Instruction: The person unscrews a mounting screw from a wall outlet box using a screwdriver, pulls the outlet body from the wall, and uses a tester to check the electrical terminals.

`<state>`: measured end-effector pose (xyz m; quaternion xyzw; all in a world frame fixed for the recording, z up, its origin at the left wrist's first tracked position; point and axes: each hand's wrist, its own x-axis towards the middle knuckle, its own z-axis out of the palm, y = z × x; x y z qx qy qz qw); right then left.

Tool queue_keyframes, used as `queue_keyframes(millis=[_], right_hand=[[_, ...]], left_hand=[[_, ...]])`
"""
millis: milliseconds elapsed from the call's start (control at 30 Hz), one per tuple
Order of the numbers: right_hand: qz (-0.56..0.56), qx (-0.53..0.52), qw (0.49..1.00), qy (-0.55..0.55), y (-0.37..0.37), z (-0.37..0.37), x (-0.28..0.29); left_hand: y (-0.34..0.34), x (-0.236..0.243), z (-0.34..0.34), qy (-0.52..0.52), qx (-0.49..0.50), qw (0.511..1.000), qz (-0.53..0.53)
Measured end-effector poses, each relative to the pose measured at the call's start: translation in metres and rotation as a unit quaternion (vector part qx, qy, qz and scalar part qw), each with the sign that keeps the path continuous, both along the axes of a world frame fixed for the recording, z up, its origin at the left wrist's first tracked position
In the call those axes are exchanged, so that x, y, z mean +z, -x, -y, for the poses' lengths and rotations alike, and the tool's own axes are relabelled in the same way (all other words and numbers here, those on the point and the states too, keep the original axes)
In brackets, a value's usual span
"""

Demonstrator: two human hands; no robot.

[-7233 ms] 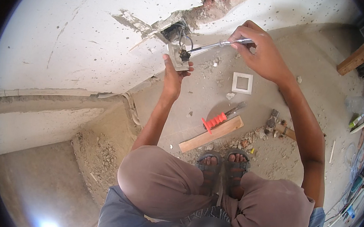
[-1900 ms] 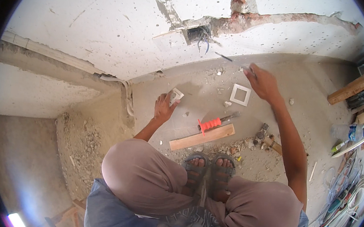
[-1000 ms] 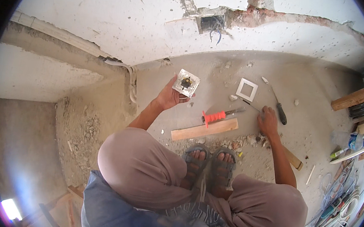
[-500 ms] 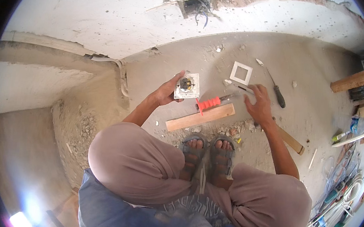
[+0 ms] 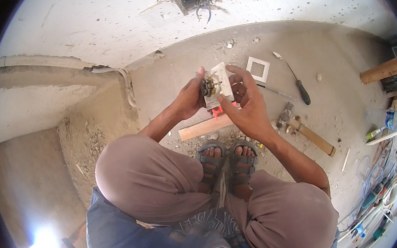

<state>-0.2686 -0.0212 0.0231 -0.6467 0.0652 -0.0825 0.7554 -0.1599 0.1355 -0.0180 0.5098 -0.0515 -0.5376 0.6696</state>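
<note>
Between my hands is a white wall socket (image 5: 221,86), tilted so its back with black and brass parts faces left. My left hand (image 5: 189,97) grips its left side, the thumb near the upper edge. Around the right edge curl the fingers of my right hand (image 5: 250,100), the thumb pressing near the lower corner. Below, a red-handled chisel (image 5: 217,111) lies partly hidden by my hands and the socket. A white square frame (image 5: 258,69) rests on the floor beyond my right hand. Beside that frame lies a screwdriver (image 5: 301,88) with a dark handle.
A wooden strip (image 5: 205,127) lies before my feet, and a hammer (image 5: 313,135) to the right among rubble. Wires hang from a recessed box (image 5: 196,2) in the wall. Timber (image 5: 387,68) and coiled cable (image 5: 392,189) sit along the right side.
My right hand has come up from the floor by the chisel to the socket and now grips it. The socket has turned from facing up to tilted between both hands.
</note>
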Motion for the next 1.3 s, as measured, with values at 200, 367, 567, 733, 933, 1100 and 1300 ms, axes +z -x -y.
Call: queue_keyframes(millis=[200,367,567,733,933,1100,1300], right_hand=[[0.037,-0.043,0.996,0.069,0.003,0.005,0.001],[0.045,-0.100,0.988,0.112,0.004,0.004,0.004],[0.084,-0.121,0.978,0.146,0.004,-0.001,0.004],[0.121,-0.110,0.962,0.220,0.007,-0.003,0.006],[0.140,-0.062,0.951,0.267,0.015,0.003,0.008],[0.177,-0.003,0.889,0.421,0.004,0.034,0.045],[0.162,0.140,0.914,0.344,-0.003,0.053,0.040]], left_hand=[[0.009,0.027,0.001,0.052,0.103,0.989,0.095],[0.008,0.028,0.000,0.114,0.095,0.986,0.079],[0.011,0.032,-0.001,0.096,0.076,0.985,0.120],[0.011,0.029,0.000,0.114,0.078,0.982,0.127],[0.010,0.030,0.003,0.120,0.048,0.970,0.206],[0.007,0.031,-0.001,0.145,0.015,0.972,0.182],[0.008,0.026,-0.002,0.142,-0.048,0.986,0.068]])
